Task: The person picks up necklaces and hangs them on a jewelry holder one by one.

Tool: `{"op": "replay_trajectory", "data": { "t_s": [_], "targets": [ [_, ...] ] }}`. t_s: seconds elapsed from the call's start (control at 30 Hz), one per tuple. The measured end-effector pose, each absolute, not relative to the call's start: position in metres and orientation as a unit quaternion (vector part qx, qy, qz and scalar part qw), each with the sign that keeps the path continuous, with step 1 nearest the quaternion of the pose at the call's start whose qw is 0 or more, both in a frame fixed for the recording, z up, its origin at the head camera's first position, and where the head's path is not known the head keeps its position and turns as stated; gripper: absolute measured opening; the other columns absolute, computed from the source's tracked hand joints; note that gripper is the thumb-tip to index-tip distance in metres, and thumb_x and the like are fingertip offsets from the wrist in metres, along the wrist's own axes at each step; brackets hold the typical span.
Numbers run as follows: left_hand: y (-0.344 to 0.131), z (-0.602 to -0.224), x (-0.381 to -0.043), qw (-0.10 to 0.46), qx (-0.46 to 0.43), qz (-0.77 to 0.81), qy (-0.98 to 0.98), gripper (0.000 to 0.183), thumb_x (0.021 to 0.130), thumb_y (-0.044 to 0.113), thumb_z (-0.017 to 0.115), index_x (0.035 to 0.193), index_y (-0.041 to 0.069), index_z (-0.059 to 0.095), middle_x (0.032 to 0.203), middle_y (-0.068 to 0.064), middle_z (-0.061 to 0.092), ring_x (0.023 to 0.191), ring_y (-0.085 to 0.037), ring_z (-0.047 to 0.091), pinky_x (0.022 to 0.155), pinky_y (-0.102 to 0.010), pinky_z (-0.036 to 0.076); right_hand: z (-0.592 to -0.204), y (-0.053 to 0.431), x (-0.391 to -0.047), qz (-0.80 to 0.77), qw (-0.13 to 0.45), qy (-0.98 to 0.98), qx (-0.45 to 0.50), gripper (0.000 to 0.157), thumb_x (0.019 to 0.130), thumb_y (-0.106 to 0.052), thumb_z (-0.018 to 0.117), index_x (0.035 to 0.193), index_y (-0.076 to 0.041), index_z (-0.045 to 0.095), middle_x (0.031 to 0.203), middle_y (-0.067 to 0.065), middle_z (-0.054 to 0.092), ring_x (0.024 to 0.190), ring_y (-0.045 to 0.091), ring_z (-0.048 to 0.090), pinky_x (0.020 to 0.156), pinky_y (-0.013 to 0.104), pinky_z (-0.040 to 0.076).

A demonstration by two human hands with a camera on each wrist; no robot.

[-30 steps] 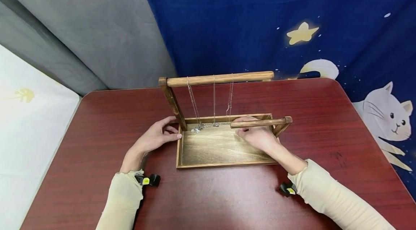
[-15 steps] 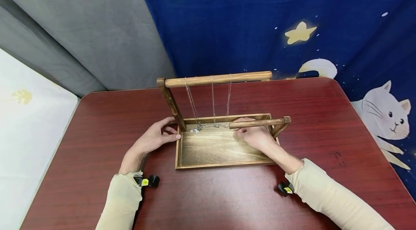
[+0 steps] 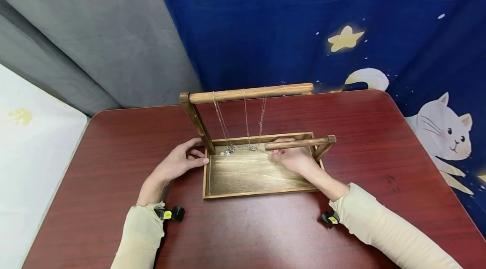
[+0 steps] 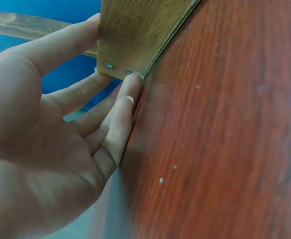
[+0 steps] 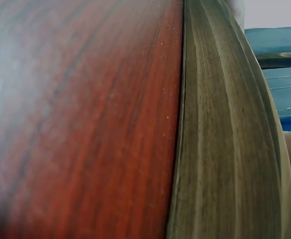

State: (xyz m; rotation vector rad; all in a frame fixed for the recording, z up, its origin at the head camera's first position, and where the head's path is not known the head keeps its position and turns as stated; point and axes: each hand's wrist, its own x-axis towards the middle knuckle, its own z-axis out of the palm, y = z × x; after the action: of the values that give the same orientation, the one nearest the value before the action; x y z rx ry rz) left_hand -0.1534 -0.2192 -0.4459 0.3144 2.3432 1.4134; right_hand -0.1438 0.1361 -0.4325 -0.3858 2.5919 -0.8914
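Observation:
A wooden jewelry stand has a shallow tray (image 3: 243, 176) as its base, with a long upper bar (image 3: 250, 93) and a shorter lower bar (image 3: 298, 144). Three fine silver necklaces (image 3: 220, 119) hang from the upper bar into the tray. My left hand (image 3: 177, 162) touches the tray's left end, thumb at the rim, fingers spread against the outer wall and lower edge in the left wrist view. Inside the tray, partly behind the lower bar, my right hand (image 3: 294, 160) pinches a silver chain (image 3: 263, 151) running toward the pendants (image 3: 226, 152). Its fingertips are partly hidden.
The stand sits on a reddish-brown table (image 3: 243, 235). A left upright (image 3: 197, 123) and a right upright (image 3: 322, 150) carry the bars. Behind the table hang a grey curtain (image 3: 87, 28) and a blue star-patterned curtain (image 3: 258, 20).
The right fingers have shifted slightly left and nearer the front of the tray, and the chain lying there has gone from straight to curved. The left hand keeps its place; the head view has shifted slightly.

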Motion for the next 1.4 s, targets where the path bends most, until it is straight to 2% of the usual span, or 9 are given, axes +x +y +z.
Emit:
{"op": "replay_trajectory", "data": {
  "t_s": [0.1, 0.2, 0.43, 0.6, 0.77, 0.9, 1.0, 1.13, 1.4],
  "targets": [
    [-0.22, -0.446, -0.154, 0.192, 0.114, 0.503, 0.835, 0.073, 0.089, 0.016, 0.076, 0.148, -0.005, 0.037, 0.119, -0.02, 0.063, 0.099, -0.022, 0.063, 0.08, -0.023, 0.05, -0.432, 0.132, -0.143, -0.297, 0.157, 0.938, -0.088, 0.027, 0.09, -0.031, 0.067, 0.072, -0.019, 0.052, 0.065, -0.007, 0.05, 0.061, 0.009, 0.045, 0.063, 0.024, 0.039],
    [-0.221, -0.445, -0.154, 0.19, 0.116, 0.505, 0.834, 0.072, 0.089, 0.014, 0.075, 0.148, -0.005, 0.037, 0.119, -0.021, 0.062, 0.097, -0.02, 0.063, 0.079, -0.023, 0.049, -0.43, 0.128, -0.142, -0.294, 0.154, 0.941, -0.063, 0.022, 0.086, -0.034, 0.072, 0.078, -0.018, 0.059, 0.072, -0.003, 0.058, 0.065, 0.015, 0.054, 0.066, 0.033, 0.045],
    [-0.22, -0.445, -0.154, 0.194, 0.114, 0.514, 0.827, 0.071, 0.089, 0.012, 0.075, 0.148, -0.004, 0.038, 0.114, -0.02, 0.064, 0.096, -0.022, 0.063, 0.079, -0.022, 0.049, -0.431, 0.124, -0.144, -0.294, 0.189, 0.936, -0.04, 0.025, 0.088, -0.035, 0.072, 0.079, -0.016, 0.058, 0.072, -0.001, 0.054, 0.063, 0.015, 0.05, 0.059, 0.03, 0.042],
    [-0.219, -0.446, -0.154, 0.192, 0.117, 0.51, 0.83, 0.071, 0.089, 0.013, 0.075, 0.147, -0.004, 0.039, 0.116, -0.02, 0.063, 0.097, -0.02, 0.063, 0.08, -0.022, 0.049, -0.431, 0.121, -0.144, -0.311, 0.201, 0.928, -0.032, 0.015, 0.086, -0.034, 0.072, 0.083, -0.021, 0.066, 0.073, -0.004, 0.054, 0.064, 0.01, 0.047, 0.059, 0.028, 0.04],
    [-0.219, -0.447, -0.154, 0.192, 0.119, 0.507, 0.832, 0.071, 0.089, 0.014, 0.075, 0.147, -0.005, 0.038, 0.117, -0.021, 0.063, 0.098, -0.019, 0.063, 0.08, -0.022, 0.049, -0.432, 0.121, -0.142, -0.298, 0.2, 0.934, -0.013, 0.025, 0.084, -0.038, 0.074, 0.078, -0.018, 0.061, 0.071, -0.003, 0.055, 0.062, 0.014, 0.049, 0.056, 0.029, 0.04],
    [-0.218, -0.444, -0.152, 0.195, 0.12, 0.509, 0.83, 0.072, 0.09, 0.014, 0.075, 0.148, -0.006, 0.036, 0.119, -0.021, 0.062, 0.098, -0.021, 0.063, 0.08, -0.022, 0.049, -0.433, 0.121, -0.141, -0.297, 0.174, 0.938, -0.038, 0.016, 0.085, -0.031, 0.072, 0.079, -0.019, 0.065, 0.071, -0.005, 0.053, 0.064, 0.011, 0.048, 0.059, 0.028, 0.04],
    [-0.219, -0.442, -0.151, 0.195, 0.118, 0.511, 0.829, 0.072, 0.09, 0.014, 0.075, 0.148, -0.006, 0.036, 0.119, -0.022, 0.062, 0.099, -0.023, 0.062, 0.08, -0.022, 0.049, -0.435, 0.121, -0.141, -0.303, 0.14, 0.94, -0.072, 0.017, 0.083, -0.019, 0.067, 0.069, -0.02, 0.057, 0.065, -0.009, 0.041, 0.061, 0.008, 0.038, 0.059, 0.025, 0.034],
    [-0.22, -0.442, -0.152, 0.194, 0.119, 0.515, 0.827, 0.072, 0.09, 0.013, 0.075, 0.148, -0.006, 0.036, 0.119, -0.022, 0.062, 0.098, -0.023, 0.062, 0.08, -0.022, 0.049, -0.436, 0.119, -0.14, -0.306, 0.121, 0.941, -0.077, 0.032, 0.076, -0.012, 0.056, 0.064, -0.021, 0.028, 0.062, -0.008, 0.023, 0.059, 0.009, 0.024, 0.058, 0.026, 0.023],
    [-0.219, -0.447, -0.153, 0.195, 0.119, 0.508, 0.83, 0.07, 0.091, 0.014, 0.074, 0.148, -0.005, 0.037, 0.113, -0.019, 0.065, 0.097, -0.024, 0.064, 0.08, -0.022, 0.049, -0.435, 0.121, -0.141, -0.306, 0.132, 0.939, -0.086, 0.028, 0.073, -0.008, 0.049, 0.068, -0.019, 0.024, 0.066, -0.006, 0.023, 0.061, 0.011, 0.023, 0.061, 0.029, 0.024]
  ]
}}
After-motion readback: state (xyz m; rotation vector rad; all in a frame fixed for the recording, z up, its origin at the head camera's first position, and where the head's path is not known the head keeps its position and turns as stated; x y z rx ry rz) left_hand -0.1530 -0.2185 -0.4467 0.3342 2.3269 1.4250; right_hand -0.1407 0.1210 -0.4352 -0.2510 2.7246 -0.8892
